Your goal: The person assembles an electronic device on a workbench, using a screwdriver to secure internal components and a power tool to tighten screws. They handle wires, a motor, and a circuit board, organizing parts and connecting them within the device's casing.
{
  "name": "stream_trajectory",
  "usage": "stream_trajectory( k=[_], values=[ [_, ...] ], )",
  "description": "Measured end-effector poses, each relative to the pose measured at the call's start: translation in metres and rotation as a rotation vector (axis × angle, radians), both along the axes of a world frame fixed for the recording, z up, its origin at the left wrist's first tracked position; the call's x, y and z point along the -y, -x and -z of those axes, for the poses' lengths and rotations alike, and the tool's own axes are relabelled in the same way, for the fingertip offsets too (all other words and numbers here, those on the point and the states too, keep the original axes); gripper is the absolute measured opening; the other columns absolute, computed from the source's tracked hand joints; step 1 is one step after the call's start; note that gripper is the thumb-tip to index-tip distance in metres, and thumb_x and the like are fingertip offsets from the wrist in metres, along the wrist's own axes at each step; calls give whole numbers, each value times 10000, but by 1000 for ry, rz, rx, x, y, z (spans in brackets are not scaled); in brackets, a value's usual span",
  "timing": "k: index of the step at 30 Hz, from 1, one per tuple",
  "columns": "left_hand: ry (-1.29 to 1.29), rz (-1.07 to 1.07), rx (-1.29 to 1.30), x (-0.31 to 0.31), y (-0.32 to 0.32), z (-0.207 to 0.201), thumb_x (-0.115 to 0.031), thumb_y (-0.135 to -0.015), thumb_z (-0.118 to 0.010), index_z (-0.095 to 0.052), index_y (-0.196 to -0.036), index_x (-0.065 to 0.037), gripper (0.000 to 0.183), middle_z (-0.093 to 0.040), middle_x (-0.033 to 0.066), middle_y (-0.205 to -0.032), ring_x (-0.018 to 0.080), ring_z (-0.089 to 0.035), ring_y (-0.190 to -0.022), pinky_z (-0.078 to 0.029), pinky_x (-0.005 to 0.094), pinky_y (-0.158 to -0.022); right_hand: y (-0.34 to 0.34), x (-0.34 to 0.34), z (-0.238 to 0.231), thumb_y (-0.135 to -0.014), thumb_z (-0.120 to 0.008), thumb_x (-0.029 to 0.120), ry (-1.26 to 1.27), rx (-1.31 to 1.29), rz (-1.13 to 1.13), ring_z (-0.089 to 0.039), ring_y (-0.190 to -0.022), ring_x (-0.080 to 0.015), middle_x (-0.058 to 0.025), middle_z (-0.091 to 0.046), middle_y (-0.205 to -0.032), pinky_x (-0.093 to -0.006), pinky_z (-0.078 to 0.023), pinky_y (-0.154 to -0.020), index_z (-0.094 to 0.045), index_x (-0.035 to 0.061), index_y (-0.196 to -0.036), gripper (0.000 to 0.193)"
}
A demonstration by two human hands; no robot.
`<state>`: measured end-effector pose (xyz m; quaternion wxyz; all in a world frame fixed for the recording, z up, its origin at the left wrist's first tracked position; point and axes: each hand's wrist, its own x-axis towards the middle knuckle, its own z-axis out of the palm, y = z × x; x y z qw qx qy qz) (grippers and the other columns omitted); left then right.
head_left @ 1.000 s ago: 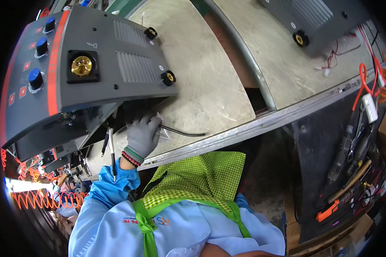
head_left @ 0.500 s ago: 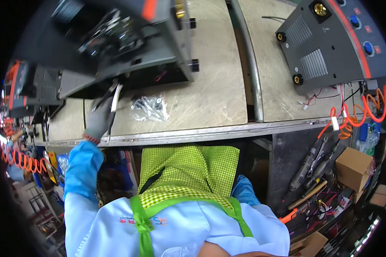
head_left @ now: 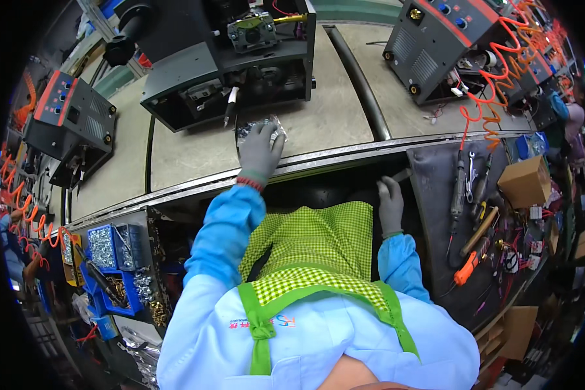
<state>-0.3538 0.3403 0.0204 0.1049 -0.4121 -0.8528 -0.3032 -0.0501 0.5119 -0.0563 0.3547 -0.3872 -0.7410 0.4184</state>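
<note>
My left hand [head_left: 260, 153], in a grey glove with a blue sleeve, reaches over the bench edge and closes on a clear plastic bag of small screws [head_left: 259, 125]. The bag lies on the beige bench top [head_left: 331, 123] in front of an open black machine chassis [head_left: 227, 62]. A slim white-and-black tool [head_left: 229, 104] leans at the chassis opening, just left of and above that hand. My right hand [head_left: 390, 205], also gloved, is below the bench edge by my green checked apron. Its fingertips pinch a small grey flat piece [head_left: 402, 175].
Closed grey-and-red machines stand at the far right [head_left: 435, 45] and far left [head_left: 68, 123]. Orange coiled hoses [head_left: 500, 71] hang at the right. Hand tools [head_left: 468, 188] hang on a dark panel below the bench. Blue bins of fasteners [head_left: 110, 250] sit low on the left. A cardboard box [head_left: 526, 182] is at the right.
My head has turned, so the bench sits differently in view. My left hand held the slim tool up half a second ago; now it is on the screw bag. My right hand has come into view.
</note>
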Motion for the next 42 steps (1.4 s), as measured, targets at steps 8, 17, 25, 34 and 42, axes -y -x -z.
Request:
stream_trajectory(
  k=[8,17,25,34,42],
  values=[
    [537,-95,308,-41,48,32,-353,-804,-682,-631,-1112,-77,416,-633,181,-1088,362,-617,-1010,-498,437,-872,108,48,-76,-894,-611,199,24,64,-522,-640,-904,-212,-134,-658,-1003,-318,-502,-818,-605,14,-1118,291],
    [-242,260,822,5,43,22,-171,-917,-602,-630,-1036,-11,202,-652,50,-873,111,-596,-782,-494,262,-708,202,48,-67,-922,-584,214,494,-55,-574,-576,-815,-114,-56,-640,-926,-258,-485,-754,-599,9,-1146,304],
    [-261,280,797,18,26,11,-133,-941,-554,-602,-1045,-13,165,-632,35,-925,98,-586,-838,-497,250,-735,222,47,-65,-924,-588,176,515,-79,-718,-551,-758,-87,-27,-635,-866,-246,-468,-690,-623,-15,-1037,225],
    [-413,260,1002,22,13,21,-129,-920,-571,-586,-1033,23,190,-638,87,-881,163,-624,-864,-504,285,-787,217,51,-64,-895,-587,173,498,15,-729,-539,-705,-92,-25,-606,-777,-258,-457,-649,-615,-14,-955,199],
    [-338,231,1136,40,6,6,-155,-920,-577,-605,-981,5,174,-630,70,-856,146,-608,-798,-495,276,-721,211,65,-71,-865,-580,189,103,100,-805,-594,-737,-150,-83,-634,-804,-301,-490,-708,-625,12,-966,209]
  ],
)
